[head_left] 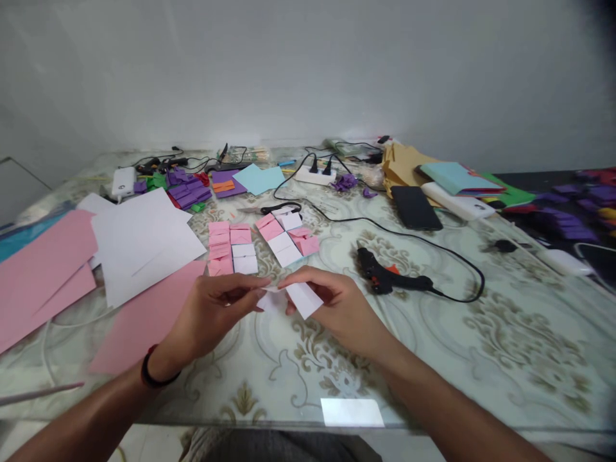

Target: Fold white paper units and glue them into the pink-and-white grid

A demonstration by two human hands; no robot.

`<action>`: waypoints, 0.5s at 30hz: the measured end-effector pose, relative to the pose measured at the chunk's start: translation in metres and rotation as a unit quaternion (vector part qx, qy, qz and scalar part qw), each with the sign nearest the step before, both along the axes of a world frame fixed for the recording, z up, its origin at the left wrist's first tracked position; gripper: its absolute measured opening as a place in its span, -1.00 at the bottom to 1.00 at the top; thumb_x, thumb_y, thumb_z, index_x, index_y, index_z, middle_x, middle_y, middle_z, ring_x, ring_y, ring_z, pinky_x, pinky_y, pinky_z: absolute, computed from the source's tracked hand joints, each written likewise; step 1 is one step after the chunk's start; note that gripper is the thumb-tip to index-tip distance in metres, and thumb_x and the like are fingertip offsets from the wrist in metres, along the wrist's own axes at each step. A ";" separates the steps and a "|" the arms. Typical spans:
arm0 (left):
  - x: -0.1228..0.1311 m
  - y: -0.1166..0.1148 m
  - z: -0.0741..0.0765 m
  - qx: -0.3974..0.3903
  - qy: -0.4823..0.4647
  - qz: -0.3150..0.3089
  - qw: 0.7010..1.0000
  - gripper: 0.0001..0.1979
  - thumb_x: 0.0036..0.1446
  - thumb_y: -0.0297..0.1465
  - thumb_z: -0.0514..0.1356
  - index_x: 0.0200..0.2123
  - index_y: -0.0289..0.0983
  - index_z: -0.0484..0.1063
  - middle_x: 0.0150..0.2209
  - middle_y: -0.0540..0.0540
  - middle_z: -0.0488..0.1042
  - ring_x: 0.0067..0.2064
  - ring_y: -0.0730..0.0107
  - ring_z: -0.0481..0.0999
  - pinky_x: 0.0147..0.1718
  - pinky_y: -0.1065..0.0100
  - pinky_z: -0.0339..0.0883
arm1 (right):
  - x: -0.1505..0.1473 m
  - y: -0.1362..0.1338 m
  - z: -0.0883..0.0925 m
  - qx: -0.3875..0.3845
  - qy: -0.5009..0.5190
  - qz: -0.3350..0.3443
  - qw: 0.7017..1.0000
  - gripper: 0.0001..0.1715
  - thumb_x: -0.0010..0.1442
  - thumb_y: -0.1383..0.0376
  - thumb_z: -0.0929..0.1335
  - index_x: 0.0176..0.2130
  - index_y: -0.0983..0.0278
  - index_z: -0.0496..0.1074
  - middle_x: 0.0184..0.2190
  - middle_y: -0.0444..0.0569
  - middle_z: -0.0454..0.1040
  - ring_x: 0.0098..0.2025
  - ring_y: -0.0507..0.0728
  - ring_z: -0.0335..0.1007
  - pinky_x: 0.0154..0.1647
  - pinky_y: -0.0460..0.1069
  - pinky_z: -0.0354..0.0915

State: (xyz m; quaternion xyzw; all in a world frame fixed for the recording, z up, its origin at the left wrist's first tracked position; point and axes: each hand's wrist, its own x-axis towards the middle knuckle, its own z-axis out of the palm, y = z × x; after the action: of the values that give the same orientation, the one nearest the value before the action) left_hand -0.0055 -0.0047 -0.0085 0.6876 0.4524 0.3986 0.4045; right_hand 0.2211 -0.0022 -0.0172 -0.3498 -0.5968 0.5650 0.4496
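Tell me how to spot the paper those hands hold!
Start at the front of the patterned table, where the left hand and right hand meet. Pinched between them is a small white paper; the other pink and white folded pieces lie in rows behind it.

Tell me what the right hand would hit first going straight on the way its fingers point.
Most likely the left hand: the right hand points leftward across the white folded paper both hands pinch, and the left hand's fingers sit beyond it, apparently at the same depth.
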 end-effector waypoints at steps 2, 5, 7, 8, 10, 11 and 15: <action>0.000 -0.001 -0.001 0.064 0.036 0.010 0.997 -0.80 0.22 -0.48 0.35 -0.11 -0.21 0.73 -0.49 0.01 0.65 -0.52 0.53 0.53 -0.56 0.56 0.36 | 0.000 -0.001 0.000 0.007 0.005 0.013 1.000 -0.83 0.17 0.37 0.51 -0.19 0.18 0.66 -0.34 -0.10 0.58 -0.32 0.10 0.50 -0.22 0.02 0.40; -0.001 0.000 0.000 0.143 0.039 -0.032 0.988 -0.71 0.25 -0.56 0.28 -0.05 -0.18 0.71 -0.41 -0.02 0.67 -0.48 0.51 0.50 -0.52 0.51 0.34 | -0.001 -0.001 -0.002 0.021 0.020 0.026 0.999 -0.79 0.18 0.41 0.50 -0.18 0.15 0.68 -0.26 -0.07 0.58 -0.24 0.11 0.52 -0.20 0.01 0.39; -0.002 0.000 0.002 0.169 0.019 -0.074 0.983 -0.68 0.30 -0.58 0.23 -0.03 -0.16 0.70 -0.33 -0.07 0.69 -0.41 0.46 0.54 -0.45 0.46 0.37 | -0.002 -0.002 -0.003 0.037 0.042 0.019 0.998 -0.77 0.19 0.42 0.50 -0.18 0.13 0.68 -0.23 -0.07 0.58 -0.19 0.11 0.53 -0.16 0.00 0.39; -0.003 0.000 0.003 0.173 0.010 -0.090 0.981 -0.66 0.32 -0.59 0.20 -0.02 -0.16 0.70 -0.33 -0.08 0.68 -0.40 0.45 0.53 -0.43 0.44 0.37 | -0.002 -0.002 -0.003 0.046 0.052 0.014 0.997 -0.77 0.20 0.42 0.50 -0.18 0.12 0.69 -0.22 -0.07 0.58 -0.18 0.11 0.53 -0.15 -0.01 0.39; -0.004 0.000 0.006 0.168 0.003 -0.103 0.980 -0.63 0.33 -0.60 0.17 0.00 -0.15 0.69 -0.34 -0.07 0.65 -0.38 0.44 0.52 -0.41 0.42 0.37 | -0.001 -0.002 -0.002 0.060 0.060 0.004 0.996 -0.77 0.20 0.44 0.50 -0.20 0.10 0.69 -0.21 -0.08 0.58 -0.16 0.09 0.54 -0.12 -0.02 0.38; -0.004 -0.001 0.008 0.161 0.003 -0.102 0.982 -0.64 0.33 -0.59 0.17 0.00 -0.15 0.69 -0.33 -0.07 0.65 -0.36 0.43 0.53 -0.38 0.42 0.39 | -0.001 -0.002 -0.001 0.065 0.058 0.003 0.996 -0.76 0.20 0.45 0.50 -0.20 0.10 0.69 -0.21 -0.09 0.58 -0.16 0.09 0.54 -0.12 -0.03 0.38; -0.005 -0.001 0.008 0.127 0.012 -0.062 0.990 -0.79 0.30 -0.51 0.28 -0.09 -0.16 0.69 -0.25 -0.06 0.71 -0.29 0.44 0.63 -0.32 0.49 0.47 | 0.006 -0.003 0.002 0.068 0.034 0.029 0.997 -0.72 0.26 0.43 0.41 -0.12 0.13 0.66 -0.14 -0.05 0.57 -0.10 0.11 0.52 -0.09 -0.02 0.36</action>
State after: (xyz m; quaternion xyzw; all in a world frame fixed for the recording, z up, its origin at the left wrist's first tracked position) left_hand -0.0101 -0.0053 -0.0002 0.7647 0.3594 0.4194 0.3320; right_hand 0.2268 -0.0053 -0.0152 -0.2820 -0.6280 0.5472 0.4760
